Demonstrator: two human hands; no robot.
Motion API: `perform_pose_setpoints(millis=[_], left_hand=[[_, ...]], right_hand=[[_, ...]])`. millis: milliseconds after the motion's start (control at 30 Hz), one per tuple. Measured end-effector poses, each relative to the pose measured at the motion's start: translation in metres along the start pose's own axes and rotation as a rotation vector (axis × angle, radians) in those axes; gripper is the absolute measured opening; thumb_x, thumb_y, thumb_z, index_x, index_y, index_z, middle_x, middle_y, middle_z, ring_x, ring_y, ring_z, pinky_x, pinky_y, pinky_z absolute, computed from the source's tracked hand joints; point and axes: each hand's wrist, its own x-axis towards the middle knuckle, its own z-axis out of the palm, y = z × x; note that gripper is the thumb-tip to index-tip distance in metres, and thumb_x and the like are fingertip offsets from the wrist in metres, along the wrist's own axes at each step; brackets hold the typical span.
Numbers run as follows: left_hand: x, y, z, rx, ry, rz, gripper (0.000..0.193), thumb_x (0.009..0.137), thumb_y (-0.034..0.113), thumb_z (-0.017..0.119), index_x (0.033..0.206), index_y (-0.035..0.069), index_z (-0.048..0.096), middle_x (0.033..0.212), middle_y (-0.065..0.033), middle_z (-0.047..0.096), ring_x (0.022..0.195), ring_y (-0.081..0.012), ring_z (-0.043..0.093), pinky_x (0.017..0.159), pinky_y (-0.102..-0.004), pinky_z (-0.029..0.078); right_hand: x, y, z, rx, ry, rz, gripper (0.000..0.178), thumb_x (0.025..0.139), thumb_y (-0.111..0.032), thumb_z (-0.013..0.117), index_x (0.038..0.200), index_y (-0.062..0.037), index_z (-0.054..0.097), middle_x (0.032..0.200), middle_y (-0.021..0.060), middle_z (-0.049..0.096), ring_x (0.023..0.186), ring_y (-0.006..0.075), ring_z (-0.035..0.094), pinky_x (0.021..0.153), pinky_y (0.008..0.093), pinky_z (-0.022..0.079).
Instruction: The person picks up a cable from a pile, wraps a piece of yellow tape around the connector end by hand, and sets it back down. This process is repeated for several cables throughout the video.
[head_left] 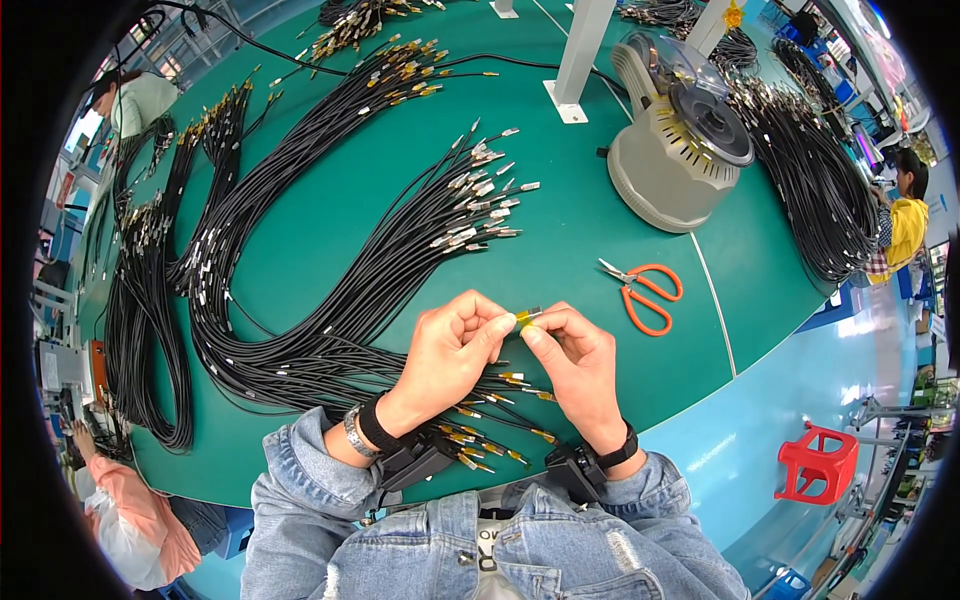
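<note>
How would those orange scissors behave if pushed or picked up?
The scissors probably wouldn't roll, since they lie flat. The metal blades suggest stiffness. Lifted by one handle, they might pivot, as the handles stand apart.

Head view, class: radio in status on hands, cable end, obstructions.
Left hand, right hand: both pinching yellow-banded cable end. Orange-handled scissors: apart from both hands. Nothing visibly in the way.

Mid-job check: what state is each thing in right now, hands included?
Left hand: pinching the cable end.
Right hand: pinching the same end.
Cable end: held between both hands.
Cables: lying curved, tips fanned out.
Scissors: lying unheld, handles spread.
Machine: standing upright; cannot tell if running.
Stool: unoccupied.
</note>
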Motion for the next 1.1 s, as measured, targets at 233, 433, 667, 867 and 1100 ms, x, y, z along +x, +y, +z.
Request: perform_pose_setpoints(millis=[233, 433, 667, 867, 1100], left_hand=[[0.002, 0.014, -0.007, -0.144, -0.119, -0.088, 0.013, 0.092, 0.012, 0.053, 0.085, 0.001, 0.053, 0.057, 0.0029, 0.048, 0.046, -0.0013, 0.038, 0.040, -0.0177, 0.028], [0.004, 0.009, -0.007, -0.129, -0.083, -0.079, 0.014, 0.093, 0.013, 0.051, 0.084, 0.001, 0.052, 0.055, 0.0031, 0.047, 0.044, -0.0011, 0.036, 0.039, -0.0181, 0.025], [0.001, -0.001, 0.000, -0.058, -0.017, -0.011, 0.013, 0.092, 0.012, 0.052, 0.084, 0.002, 0.052, 0.057, 0.0026, 0.049, 0.045, -0.0007, 0.037, 0.039, -0.0172, 0.026], [0.002, 0.003, 0.000, -0.069, -0.036, -0.053, 0.012, 0.092, 0.010, 0.052, 0.083, 0.002, 0.052, 0.057, 0.0025, 0.049, 0.046, -0.0006, 0.038, 0.040, -0.0170, 0.027], [0.002, 0.001, -0.001, -0.078, -0.028, -0.046, 0.013, 0.092, 0.011, 0.053, 0.083, 0.002, 0.052, 0.057, 0.0025, 0.049, 0.045, -0.0007, 0.038, 0.040, -0.0173, 0.027]], right_hand=[[0.000, 0.005, -0.001, -0.127, -0.012, 0.020, 0.007, 0.084, -0.004, 0.061, 0.086, 0.0030, 0.060, 0.084, 0.0033, 0.056, 0.076, 0.0092, 0.051, 0.070, 0.0216, 0.042], [0.000, -0.003, 0.001, -0.008, 0.047, 0.059, 0.006, 0.084, -0.004, 0.060, 0.086, 0.0026, 0.060, 0.083, 0.0030, 0.056, 0.076, 0.0091, 0.051, 0.071, 0.0221, 0.042], [-0.002, -0.004, 0.010, 0.065, 0.044, -0.015, 0.008, 0.084, -0.005, 0.061, 0.086, 0.0024, 0.060, 0.084, 0.0032, 0.057, 0.079, 0.0099, 0.052, 0.074, 0.0237, 0.043], [-0.002, 0.003, 0.004, -0.007, 0.020, -0.048, 0.006, 0.085, -0.003, 0.059, 0.087, 0.0020, 0.058, 0.084, 0.0018, 0.054, 0.076, 0.0080, 0.049, 0.070, 0.0217, 0.040], [-0.002, -0.004, 0.008, 0.061, 0.074, -0.015, 0.007, 0.083, -0.004, 0.062, 0.084, 0.0022, 0.059, 0.082, 0.0031, 0.056, 0.078, 0.0098, 0.051, 0.073, 0.0240, 0.042]])
